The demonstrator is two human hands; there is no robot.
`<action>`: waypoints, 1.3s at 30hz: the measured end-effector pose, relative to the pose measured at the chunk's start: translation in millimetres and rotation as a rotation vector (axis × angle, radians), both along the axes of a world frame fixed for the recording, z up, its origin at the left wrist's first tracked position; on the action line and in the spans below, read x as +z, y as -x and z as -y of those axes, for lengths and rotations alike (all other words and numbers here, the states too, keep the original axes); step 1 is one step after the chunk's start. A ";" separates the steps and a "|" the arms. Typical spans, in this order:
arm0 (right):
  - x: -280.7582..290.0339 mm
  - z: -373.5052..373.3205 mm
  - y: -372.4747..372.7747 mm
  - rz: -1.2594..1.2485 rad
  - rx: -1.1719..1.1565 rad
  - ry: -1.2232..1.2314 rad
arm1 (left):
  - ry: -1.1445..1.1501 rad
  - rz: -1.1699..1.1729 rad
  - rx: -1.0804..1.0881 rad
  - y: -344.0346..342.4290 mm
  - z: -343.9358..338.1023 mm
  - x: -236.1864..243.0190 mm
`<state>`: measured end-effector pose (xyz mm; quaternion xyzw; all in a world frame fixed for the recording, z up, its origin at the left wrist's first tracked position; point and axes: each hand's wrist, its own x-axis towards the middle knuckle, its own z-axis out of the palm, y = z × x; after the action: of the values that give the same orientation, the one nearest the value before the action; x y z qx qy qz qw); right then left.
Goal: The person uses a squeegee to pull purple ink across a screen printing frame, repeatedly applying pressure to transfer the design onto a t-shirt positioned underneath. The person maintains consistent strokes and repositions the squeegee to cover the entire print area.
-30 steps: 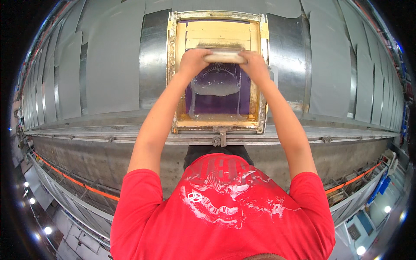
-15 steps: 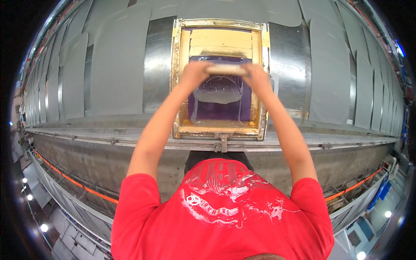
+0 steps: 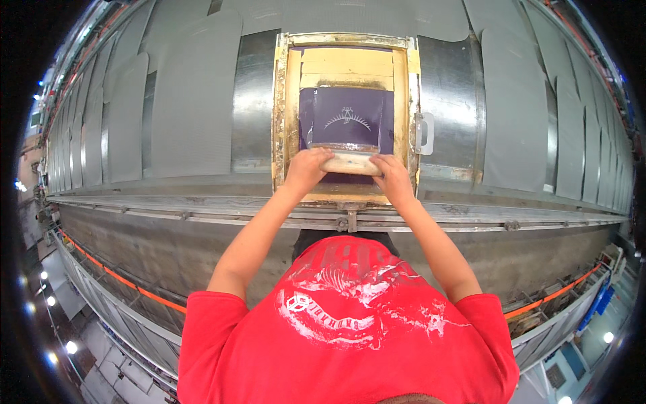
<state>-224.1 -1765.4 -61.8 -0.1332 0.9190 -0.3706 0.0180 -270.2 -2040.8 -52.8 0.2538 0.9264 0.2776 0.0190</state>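
Observation:
A screen printing frame (image 3: 280, 121) lies on the long metal table, its borders covered with yellowish tape. Inside it, the purple mesh (image 3: 316, 108) shows a pale curved, spiky design. Both hands hold a wide squeegee (image 3: 350, 163) with a light, worn handle, low on the mesh near the frame's close end. My left hand (image 3: 308, 168) is closed round the handle's left end, and my right hand (image 3: 393, 176) round its right end. A strip of ink shows along the squeegee's far side. Its blade is mostly hidden under the handle.
Grey sheets (image 3: 195, 101) lie along the table on the left, and more grey panels (image 3: 515, 114) on the right. Beside the frame's right edge is a pale handle-shaped piece (image 3: 425, 133). A metal rail (image 3: 256, 214) with a clamp (image 3: 348, 214) runs along the near edge.
Both hands have drawn the squeegee toward me, from the upper part of the mesh to its near end. The grey pool on the mesh is gone and the spiky design shows.

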 end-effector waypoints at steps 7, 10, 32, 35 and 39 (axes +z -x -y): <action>-23.7 -82.7 73.3 -0.042 -0.605 0.155 | 0.026 0.040 0.008 -19.3 4.4 12.0; -63.4 -100.2 105.2 0.091 -0.767 0.254 | 0.008 -0.059 -0.023 -23.5 -3.1 3.6; -31.0 -101.2 73.6 -0.156 -0.724 0.532 | 0.095 -0.146 -0.027 -55.5 -36.5 52.1; -16.8 -138.3 53.8 -0.285 -0.708 0.527 | 0.161 -0.171 0.039 -88.5 -87.4 57.1; 0.4 -101.5 66.7 -0.068 -0.809 0.501 | 0.151 -0.163 0.008 -62.6 -50.1 61.1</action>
<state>-290.7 -1663.9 -61.4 0.2231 0.7795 -0.5534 -0.1907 -207.6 -1990.7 8.3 0.2695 0.9442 0.1855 -0.0383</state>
